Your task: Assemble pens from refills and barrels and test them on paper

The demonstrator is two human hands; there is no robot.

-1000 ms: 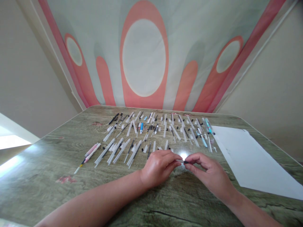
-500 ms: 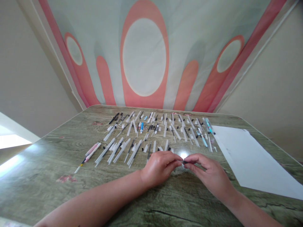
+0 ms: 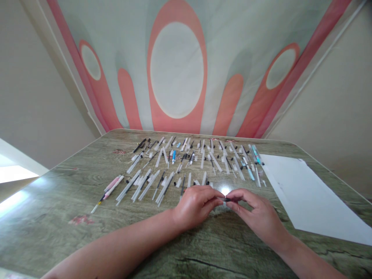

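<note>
Between my two hands is a small dark pen part [image 3: 231, 200], mostly covered by fingers. The thumb and fingers of my right hand [image 3: 257, 211] pinch it from the right. My left hand [image 3: 197, 203] is closed too, its fingertips meeting the part's left end; what it grips there is too small to name. Beyond my hands lie rows of clear pen barrels [image 3: 145, 185], with dark refills and small caps among them. A blue pen piece [image 3: 174, 156] lies in the middle rows.
Pink and white pens [image 3: 112, 186] lie at the left. Light blue pens [image 3: 255, 154] are at the right end of the rows. A white sheet of paper [image 3: 312, 197] covers the right side of the wooden table [image 3: 122, 240]. A patterned wall covering rises behind.
Slightly more of the dark part shows between my fingertips. Both hands otherwise keep the same place and grip.
</note>
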